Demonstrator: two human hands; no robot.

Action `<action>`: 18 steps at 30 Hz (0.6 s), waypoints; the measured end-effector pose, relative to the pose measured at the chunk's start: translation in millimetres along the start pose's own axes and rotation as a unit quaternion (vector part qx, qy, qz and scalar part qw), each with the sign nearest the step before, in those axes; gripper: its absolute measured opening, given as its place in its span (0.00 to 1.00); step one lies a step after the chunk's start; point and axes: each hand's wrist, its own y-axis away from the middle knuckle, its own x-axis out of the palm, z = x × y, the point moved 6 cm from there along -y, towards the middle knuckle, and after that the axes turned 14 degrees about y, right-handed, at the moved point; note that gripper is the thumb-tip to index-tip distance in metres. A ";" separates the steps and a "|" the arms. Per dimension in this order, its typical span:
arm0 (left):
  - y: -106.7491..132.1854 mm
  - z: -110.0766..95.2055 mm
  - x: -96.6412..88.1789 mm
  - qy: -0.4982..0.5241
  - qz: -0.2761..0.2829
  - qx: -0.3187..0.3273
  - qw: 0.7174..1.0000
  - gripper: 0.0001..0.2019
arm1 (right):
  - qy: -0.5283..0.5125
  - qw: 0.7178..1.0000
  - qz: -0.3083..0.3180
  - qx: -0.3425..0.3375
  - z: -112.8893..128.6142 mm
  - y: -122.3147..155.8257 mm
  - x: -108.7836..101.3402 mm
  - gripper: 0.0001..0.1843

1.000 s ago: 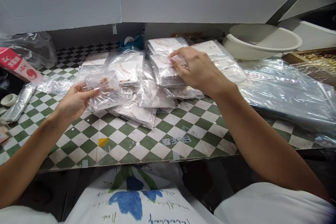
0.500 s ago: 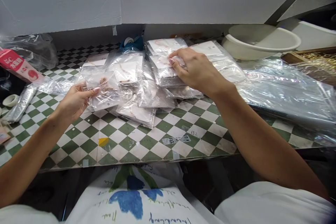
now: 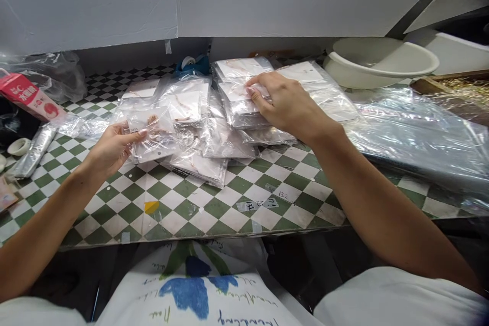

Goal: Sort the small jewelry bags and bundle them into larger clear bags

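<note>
My left hand [image 3: 110,148] pinches the edge of a clear plastic bag [image 3: 155,145] between thumb and fingers. Inside the bag are a white card and a small rose-gold piece of jewelry, with dark print near my thumb. My right hand [image 3: 282,99] lies over a stack of bagged white cards [image 3: 242,69], thumb and index fingertips close together at a bag on its top. The other right fingers are partly hidden behind the hand. Between the hands is a loose heap of similar bagged cards [image 3: 185,106], some showing thin rose-gold chains.
A blue tape dispenser [image 3: 194,65] stands behind the heap. At right are large plastic sheets [image 3: 416,132], a pale basin [image 3: 382,69] and a wooden tray of gold strands [image 3: 424,86]. A pink carton [image 3: 28,94] and a tape roll [image 3: 19,146] are at left on the checkered table [image 3: 206,209].
The view has shifted very slightly. Both hands keep nearly the same place and hold, the left on its bag and the right at the stack.
</note>
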 end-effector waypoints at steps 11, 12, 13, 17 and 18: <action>-3.3 -50.6 -24.9 0.118 -0.080 0.160 0.977 0.08 | -0.006 1.000 0.006 0.008 1.1 1.6 -2.0 0.23; -5.0 -53.8 -28.2 0.125 -0.087 0.169 0.974 0.09 | -0.007 1.000 0.007 0.008 1.4 1.8 -2.1 0.23; -6.6 -56.3 -31.0 0.130 -0.094 0.176 0.971 0.10 | -0.009 1.000 0.008 0.008 1.7 2.1 -2.3 0.23; -10.3 -64.0 -38.7 0.124 -0.118 0.209 0.963 0.10 | -0.022 1.000 0.009 0.014 3.2 3.1 -3.0 0.22; -10.6 -66.6 -41.0 0.115 -0.124 0.223 0.960 0.10 | -0.027 0.999 0.009 0.018 3.6 3.5 -3.6 0.21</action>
